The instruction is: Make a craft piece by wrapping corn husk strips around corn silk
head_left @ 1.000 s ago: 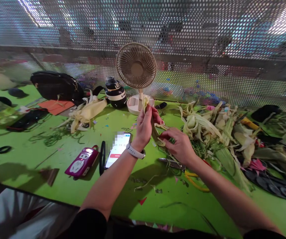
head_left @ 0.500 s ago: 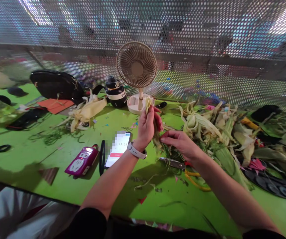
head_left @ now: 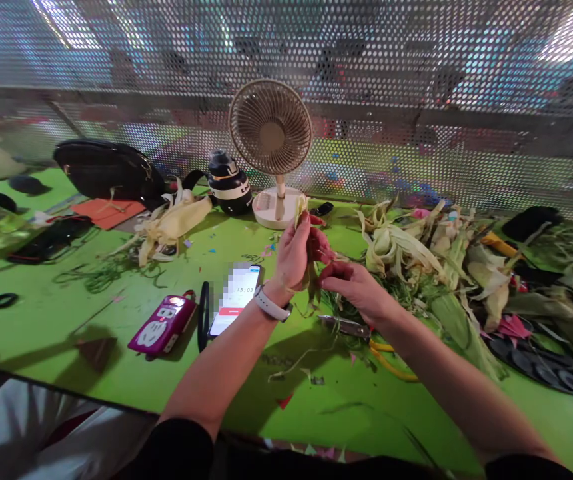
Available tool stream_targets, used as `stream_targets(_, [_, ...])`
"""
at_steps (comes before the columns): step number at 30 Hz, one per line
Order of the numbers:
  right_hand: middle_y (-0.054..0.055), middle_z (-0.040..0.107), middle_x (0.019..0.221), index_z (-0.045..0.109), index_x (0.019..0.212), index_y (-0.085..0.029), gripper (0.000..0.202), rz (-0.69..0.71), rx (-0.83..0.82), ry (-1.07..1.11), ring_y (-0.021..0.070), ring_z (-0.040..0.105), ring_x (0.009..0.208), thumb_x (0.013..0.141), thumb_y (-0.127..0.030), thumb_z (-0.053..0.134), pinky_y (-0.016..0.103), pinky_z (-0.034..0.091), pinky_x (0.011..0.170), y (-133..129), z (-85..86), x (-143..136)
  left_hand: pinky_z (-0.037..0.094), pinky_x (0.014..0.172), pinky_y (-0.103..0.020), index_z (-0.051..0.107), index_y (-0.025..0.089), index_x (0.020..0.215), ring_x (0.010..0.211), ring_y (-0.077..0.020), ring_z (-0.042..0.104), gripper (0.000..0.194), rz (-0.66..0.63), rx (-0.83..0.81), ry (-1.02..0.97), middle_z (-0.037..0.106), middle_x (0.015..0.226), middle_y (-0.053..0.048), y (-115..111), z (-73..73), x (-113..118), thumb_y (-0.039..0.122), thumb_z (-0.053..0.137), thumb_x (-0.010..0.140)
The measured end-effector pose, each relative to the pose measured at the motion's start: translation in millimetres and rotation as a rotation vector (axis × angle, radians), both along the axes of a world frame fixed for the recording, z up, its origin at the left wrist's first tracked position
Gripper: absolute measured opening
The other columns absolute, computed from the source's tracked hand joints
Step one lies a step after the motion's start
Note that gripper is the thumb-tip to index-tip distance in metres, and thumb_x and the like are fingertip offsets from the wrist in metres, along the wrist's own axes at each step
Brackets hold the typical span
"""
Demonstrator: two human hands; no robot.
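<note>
My left hand (head_left: 294, 257), with a pale band at the wrist, is closed round a corn husk piece (head_left: 300, 205) whose pale top sticks out above the fingers. Thin strips hang below it. Beside it on the right, my right hand (head_left: 354, 283) has thumb and forefinger pinched together near the strips; what lies between those fingertips is too small to make out. Under my right hand are scissors (head_left: 346, 327) with yellow handles. A heap of dry and green husks (head_left: 406, 253) spreads out behind and right of that hand.
A fan (head_left: 271, 137) and a black bottle (head_left: 229, 190) stand at the back. Left of my forearm are a lit phone (head_left: 234, 300) and a purple device (head_left: 162, 327). Another husk bundle (head_left: 176, 223), a black bag (head_left: 109, 173) and a black palette (head_left: 541, 367) lie farther out.
My right hand has shifted slightly left, closer to my left hand. The strips under my left hand hang differently. The whole view has moved a little.
</note>
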State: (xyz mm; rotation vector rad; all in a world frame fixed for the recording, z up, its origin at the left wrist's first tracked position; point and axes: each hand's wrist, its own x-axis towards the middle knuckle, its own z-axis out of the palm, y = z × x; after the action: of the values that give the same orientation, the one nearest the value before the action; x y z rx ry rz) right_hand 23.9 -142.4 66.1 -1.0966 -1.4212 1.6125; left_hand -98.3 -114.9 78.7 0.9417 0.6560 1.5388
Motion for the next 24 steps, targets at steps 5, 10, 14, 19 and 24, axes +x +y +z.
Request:
stream_targets(5, [-0.003, 0.059, 0.066, 0.061, 0.065, -0.016, 0.018, 0.027, -0.053, 0.053, 0.0108, 0.049, 0.066, 0.058, -0.029, 0.072, 0.027, 0.036, 0.069, 3.1, -2.0, 1.2, 0.022, 0.029, -0.017, 0.054, 0.019, 0.085, 0.031, -0.0056, 0.043, 0.026, -0.066, -0.004, -0.046, 0.052, 0.047, 0.006, 0.6, 2.1, -1.9, 0.043, 0.047, 0.090])
stream_targets(10, [-0.004, 0.058, 0.065, 0.061, 0.069, -0.016, 0.020, -0.016, 0.044, 0.007, 0.0101, 0.048, 0.063, 0.062, -0.031, 0.072, 0.026, 0.037, 0.065, 7.3, -4.8, 5.4, 0.032, 0.036, -0.017, 0.055, 0.018, 0.082, 0.038, -0.0068, 0.051, 0.027, 0.060, 0.037, -0.001, 0.055, 0.048, 0.005, 1.2, 0.8, 0.0, 0.043, 0.048, 0.090])
stream_targets(14, [-0.002, 0.060, 0.068, 0.060, 0.073, -0.014, 0.015, -0.008, 0.222, -0.115, 0.0109, 0.051, 0.064, 0.068, -0.026, 0.068, 0.025, 0.040, 0.064, 6.3, -4.7, 6.7, 0.027, 0.034, -0.018, 0.055, 0.019, 0.084, 0.036, -0.0065, 0.049, 0.028, 0.092, 0.045, 0.042, 0.056, 0.049, 0.005, 0.5, -1.2, 1.2, 0.046, 0.050, 0.088])
stream_targets(19, [-0.001, 0.062, 0.069, 0.062, 0.072, -0.015, 0.007, 0.013, 0.380, -0.315, 0.0122, 0.054, 0.065, 0.072, -0.022, 0.062, 0.025, 0.042, 0.064, 0.3, 0.1, 5.8, 0.026, 0.034, -0.019, 0.057, 0.020, 0.085, 0.038, -0.0070, 0.051, 0.028, 0.135, 0.014, 0.025, 0.058, 0.051, 0.004, 3.1, -3.9, 0.6, 0.046, 0.050, 0.088])
stream_targets(24, [0.001, 0.064, 0.071, 0.063, 0.072, -0.015, 0.005, -0.021, 0.523, -0.517, 0.0141, 0.056, 0.066, 0.074, -0.019, 0.061, 0.026, 0.042, 0.064, -1.0, 0.6, 6.7, 0.027, 0.033, -0.018, 0.055, 0.020, 0.082, 0.037, -0.0071, 0.050, 0.027, 0.136, 0.016, 0.024, 0.056, 0.048, 0.005, 5.7, -6.0, 1.2, 0.045, 0.048, 0.090])
